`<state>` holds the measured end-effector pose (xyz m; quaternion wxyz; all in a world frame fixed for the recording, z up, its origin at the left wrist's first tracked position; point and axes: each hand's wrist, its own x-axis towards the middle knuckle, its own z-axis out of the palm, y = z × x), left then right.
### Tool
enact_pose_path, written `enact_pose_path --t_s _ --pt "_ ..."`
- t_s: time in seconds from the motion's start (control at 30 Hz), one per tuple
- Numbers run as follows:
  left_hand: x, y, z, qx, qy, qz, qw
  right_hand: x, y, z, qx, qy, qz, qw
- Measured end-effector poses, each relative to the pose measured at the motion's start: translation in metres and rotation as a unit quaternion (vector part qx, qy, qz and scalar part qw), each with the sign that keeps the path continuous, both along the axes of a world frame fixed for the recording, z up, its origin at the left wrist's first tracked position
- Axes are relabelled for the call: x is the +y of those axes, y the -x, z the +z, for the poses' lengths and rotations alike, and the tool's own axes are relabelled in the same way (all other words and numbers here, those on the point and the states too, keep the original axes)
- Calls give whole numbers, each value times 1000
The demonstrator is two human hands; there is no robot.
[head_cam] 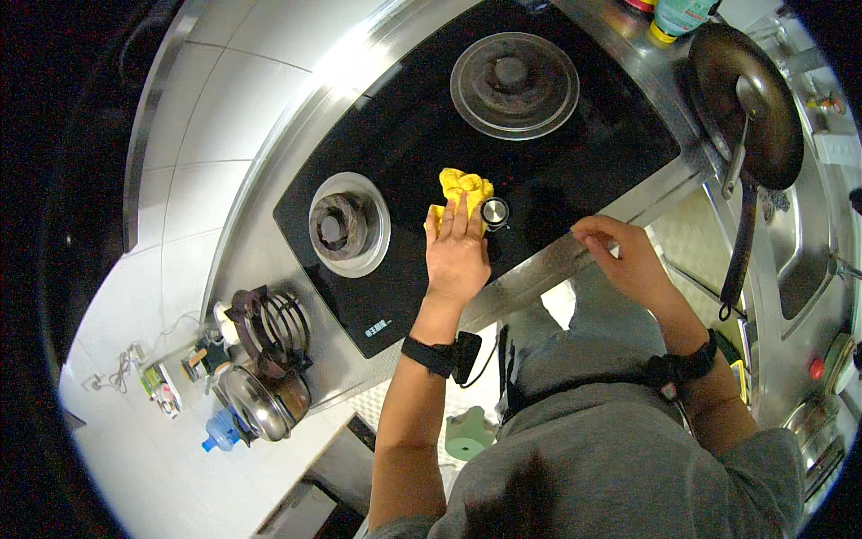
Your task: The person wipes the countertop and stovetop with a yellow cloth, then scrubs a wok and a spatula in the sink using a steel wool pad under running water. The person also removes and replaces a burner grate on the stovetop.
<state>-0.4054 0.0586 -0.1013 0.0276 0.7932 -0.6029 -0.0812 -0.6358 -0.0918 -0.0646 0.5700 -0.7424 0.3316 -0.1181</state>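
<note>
My left hand [458, 259] lies palm down on a crumpled yellow cloth [466, 185], pressing it against the black glass gas cooktop [417, 141]. The cloth and fingertips are right beside a round metal control knob [495, 211]. To the left of that hand is one burner [340, 226] in its round metal tray; a second burner [513, 84] sits farther off, at the top. My right hand [616, 252] hovers by the cooktop's near steel edge, fingers curled loosely, with nothing seen in it.
A wok [774, 128] with a metal ladle [741, 148] in it rests at the right, near a sink [801, 283]. Stacked black pan supports [269, 330] and a lidded steel pot [259, 401] stand at the left. Bottles [680, 17] are at the top right.
</note>
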Motion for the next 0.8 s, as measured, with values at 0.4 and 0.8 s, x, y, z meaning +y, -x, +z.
enact_pose_path --t_s 0.4,0.8 --pt "54 62 6 19 11 -28 999 -22 -58 -2 -93 0 51 994" --pt "120 49 29 66 176 235 954 61 -91 -61 -112 -15 131 985"
